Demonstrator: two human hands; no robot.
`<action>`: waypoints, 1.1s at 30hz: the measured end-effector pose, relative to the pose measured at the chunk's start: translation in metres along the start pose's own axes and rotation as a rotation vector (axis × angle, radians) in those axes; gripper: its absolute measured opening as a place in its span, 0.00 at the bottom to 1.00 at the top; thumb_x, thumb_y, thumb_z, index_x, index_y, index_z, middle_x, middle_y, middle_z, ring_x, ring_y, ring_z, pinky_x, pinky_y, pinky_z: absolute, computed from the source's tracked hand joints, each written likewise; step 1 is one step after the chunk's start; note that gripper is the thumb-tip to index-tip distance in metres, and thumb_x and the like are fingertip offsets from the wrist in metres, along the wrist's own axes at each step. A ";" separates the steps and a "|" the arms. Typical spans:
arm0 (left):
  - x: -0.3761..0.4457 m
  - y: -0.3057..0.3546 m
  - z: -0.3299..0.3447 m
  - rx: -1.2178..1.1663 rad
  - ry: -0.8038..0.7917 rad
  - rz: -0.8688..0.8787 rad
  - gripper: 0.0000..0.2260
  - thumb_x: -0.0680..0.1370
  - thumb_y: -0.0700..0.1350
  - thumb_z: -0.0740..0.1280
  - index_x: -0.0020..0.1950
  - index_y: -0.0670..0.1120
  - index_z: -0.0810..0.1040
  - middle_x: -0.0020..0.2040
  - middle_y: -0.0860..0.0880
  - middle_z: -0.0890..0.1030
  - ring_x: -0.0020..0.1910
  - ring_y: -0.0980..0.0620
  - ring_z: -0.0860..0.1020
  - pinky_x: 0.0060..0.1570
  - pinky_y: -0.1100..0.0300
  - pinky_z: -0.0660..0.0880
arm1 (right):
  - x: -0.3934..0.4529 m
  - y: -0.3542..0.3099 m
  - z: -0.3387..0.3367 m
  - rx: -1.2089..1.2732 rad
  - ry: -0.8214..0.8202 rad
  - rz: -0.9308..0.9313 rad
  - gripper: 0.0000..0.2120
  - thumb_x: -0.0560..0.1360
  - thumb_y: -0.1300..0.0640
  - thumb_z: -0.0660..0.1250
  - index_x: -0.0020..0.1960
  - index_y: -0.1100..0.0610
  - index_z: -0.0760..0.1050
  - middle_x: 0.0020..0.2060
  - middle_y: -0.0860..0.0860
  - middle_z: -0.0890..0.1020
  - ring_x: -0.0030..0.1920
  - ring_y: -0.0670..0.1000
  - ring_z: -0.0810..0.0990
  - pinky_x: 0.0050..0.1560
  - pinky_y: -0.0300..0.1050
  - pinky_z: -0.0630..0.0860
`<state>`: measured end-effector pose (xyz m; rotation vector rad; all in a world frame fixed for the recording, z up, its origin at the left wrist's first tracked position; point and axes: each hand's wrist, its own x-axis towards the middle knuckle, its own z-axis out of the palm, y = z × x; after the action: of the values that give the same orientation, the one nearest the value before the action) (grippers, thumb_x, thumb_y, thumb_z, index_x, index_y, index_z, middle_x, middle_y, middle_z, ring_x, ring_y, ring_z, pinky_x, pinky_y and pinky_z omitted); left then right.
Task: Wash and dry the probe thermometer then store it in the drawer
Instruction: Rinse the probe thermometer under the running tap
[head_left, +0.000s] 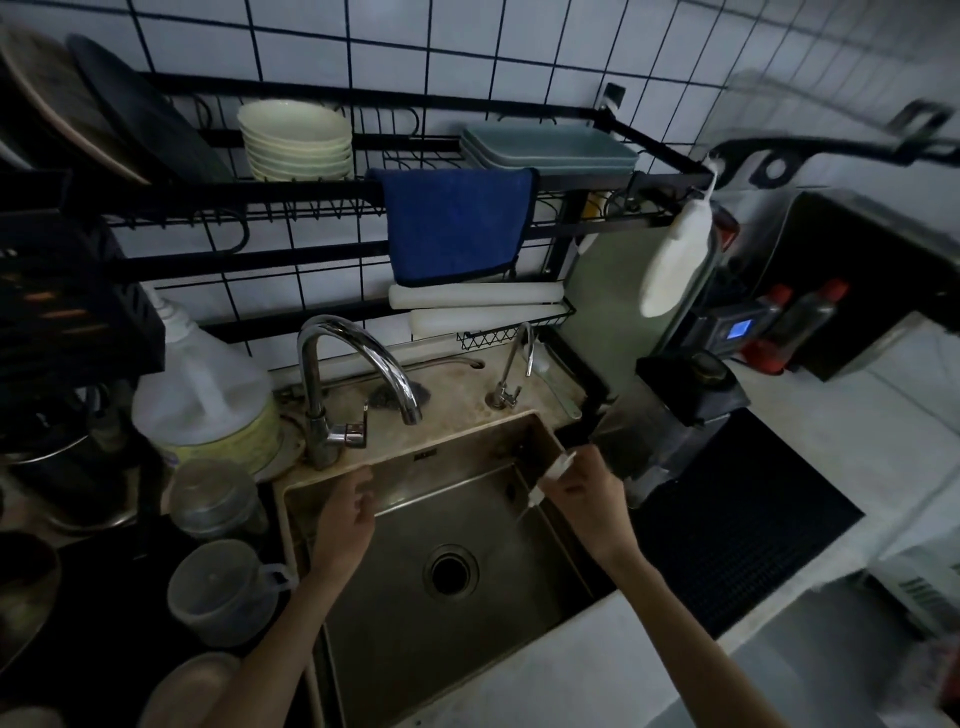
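white probe thermometer (551, 480) gripped in the right hand (584, 496) over the right side of the steel sink (467, 644).
the right hand's fingers curl round the thermometer's white body, its round head poking up past the fingers toward the sink's back right corner and its thin probe slanting down and left into the basin. the left hand (347, 512) hangs over the sink's left edge, fingers loosely bent and holding nothing, just below the lever of the chrome tap (358, 374). a blue cloth (454, 223) drapes over the black wire rack (208, 208) on the tiled wall above, with stacked pale bowls (296, 140) to its left. a big clear jug (202, 395) stands left of the tap.
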<state>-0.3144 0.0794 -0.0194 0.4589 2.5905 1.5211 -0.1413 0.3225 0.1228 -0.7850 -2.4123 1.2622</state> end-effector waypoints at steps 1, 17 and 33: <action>-0.001 0.001 -0.001 0.012 -0.012 0.002 0.14 0.80 0.36 0.63 0.65 0.42 0.74 0.61 0.45 0.80 0.56 0.46 0.80 0.54 0.56 0.74 | 0.000 0.009 0.002 -0.009 -0.018 0.024 0.18 0.74 0.58 0.72 0.60 0.54 0.70 0.50 0.51 0.82 0.48 0.47 0.84 0.46 0.42 0.83; 0.001 0.132 0.013 -0.063 -0.456 0.267 0.20 0.72 0.67 0.67 0.62 0.66 0.74 0.55 0.67 0.81 0.52 0.66 0.80 0.53 0.66 0.77 | 0.051 -0.049 -0.008 0.201 -0.222 -0.267 0.17 0.70 0.64 0.75 0.48 0.48 0.71 0.38 0.46 0.83 0.37 0.39 0.82 0.39 0.32 0.78; 0.016 0.220 0.031 0.030 -0.220 0.416 0.14 0.73 0.49 0.73 0.57 0.52 0.78 0.50 0.60 0.82 0.48 0.67 0.79 0.49 0.73 0.75 | 0.081 -0.043 -0.034 0.122 -0.354 -0.415 0.07 0.79 0.55 0.66 0.48 0.46 0.69 0.36 0.46 0.80 0.35 0.42 0.79 0.36 0.42 0.77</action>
<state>-0.2774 0.2104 0.1569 1.1582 2.4511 1.4346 -0.2038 0.3732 0.1786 -0.0134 -2.5466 1.4426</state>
